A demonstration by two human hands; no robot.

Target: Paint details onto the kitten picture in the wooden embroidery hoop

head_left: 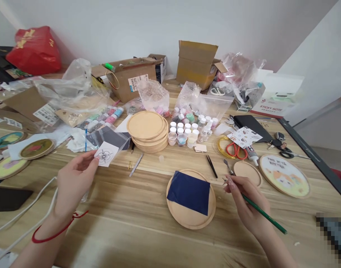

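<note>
"STICKY NOTE" is printed on a white package (271,108).

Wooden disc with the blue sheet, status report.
Left hand holds flower card. Right hand holds green pencil beside wooden disc. Blue sheet lies on disc.

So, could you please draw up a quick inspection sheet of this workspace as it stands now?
Surface: light wood-grain table, crowded towards the back.
Job's things: paper card with a flower drawing; green pencil; dark blue sheet lying on a round wooden plaque.
Clutter: cardboard boxes, clear plastic bags, stacked wooden discs, white-capped jars.
Grips: left hand holds the card; right hand holds the pencil.
Cables: white cable at the table's left.
Surroundings: white wall; red plastic bag back left.
</note>
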